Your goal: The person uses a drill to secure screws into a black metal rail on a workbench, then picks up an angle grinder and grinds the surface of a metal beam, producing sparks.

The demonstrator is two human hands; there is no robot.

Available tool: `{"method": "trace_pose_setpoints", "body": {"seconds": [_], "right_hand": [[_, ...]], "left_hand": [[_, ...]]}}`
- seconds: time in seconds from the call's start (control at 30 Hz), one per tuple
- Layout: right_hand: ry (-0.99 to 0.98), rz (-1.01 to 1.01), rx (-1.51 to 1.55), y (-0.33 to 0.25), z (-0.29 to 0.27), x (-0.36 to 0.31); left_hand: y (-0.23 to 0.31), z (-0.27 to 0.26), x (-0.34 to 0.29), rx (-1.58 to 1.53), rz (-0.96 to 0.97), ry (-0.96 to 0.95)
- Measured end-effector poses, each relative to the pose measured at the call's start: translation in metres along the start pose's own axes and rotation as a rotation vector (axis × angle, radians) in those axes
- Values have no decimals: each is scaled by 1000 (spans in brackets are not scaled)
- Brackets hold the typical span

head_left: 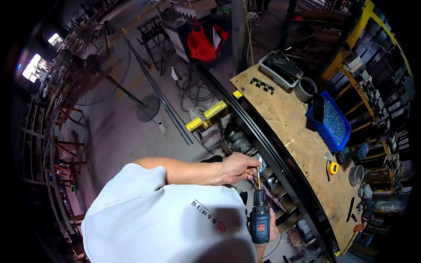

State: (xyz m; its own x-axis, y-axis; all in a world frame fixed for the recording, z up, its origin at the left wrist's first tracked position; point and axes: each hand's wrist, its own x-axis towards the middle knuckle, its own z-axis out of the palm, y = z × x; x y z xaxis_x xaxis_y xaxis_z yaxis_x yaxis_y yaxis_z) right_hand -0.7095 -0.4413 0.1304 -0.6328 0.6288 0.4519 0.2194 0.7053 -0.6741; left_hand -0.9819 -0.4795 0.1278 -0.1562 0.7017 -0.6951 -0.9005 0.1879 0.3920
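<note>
My right hand (272, 224) is wrapped round the grip of a dark blue and black cordless drill (260, 215), mostly hidden behind its body. From the chuck a thin, gold-coloured bit (258, 179) points away from me. Close to the bit's tip, my left hand (237, 168) has its thumb and fingers pinched together; whatever small thing they hold is too small to name. Just right of both hands runs a long black metal profile (284, 170), lying along the near side of the bench. I cannot tell whether the bit's tip touches anything.
On the wooden workbench (289, 127) stand a blue bin (337, 139) of small metal parts, a grey tub (267, 65) and a yellow tape measure (333, 168). A yellow-topped support (215, 111) is ahead. A large floor fan (147, 107) stands left.
</note>
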Motion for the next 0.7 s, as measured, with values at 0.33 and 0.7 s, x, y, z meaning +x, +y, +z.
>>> {"method": "trace_pose_setpoints", "body": {"seconds": [0.33,0.7], "right_hand": [[-32,454,91,-55,52,49],[37,565,-37,-100,108,111]], "left_hand": [[67,-77,56,33,-83,-544],[294,-122,150,2228,968,-475]]}}
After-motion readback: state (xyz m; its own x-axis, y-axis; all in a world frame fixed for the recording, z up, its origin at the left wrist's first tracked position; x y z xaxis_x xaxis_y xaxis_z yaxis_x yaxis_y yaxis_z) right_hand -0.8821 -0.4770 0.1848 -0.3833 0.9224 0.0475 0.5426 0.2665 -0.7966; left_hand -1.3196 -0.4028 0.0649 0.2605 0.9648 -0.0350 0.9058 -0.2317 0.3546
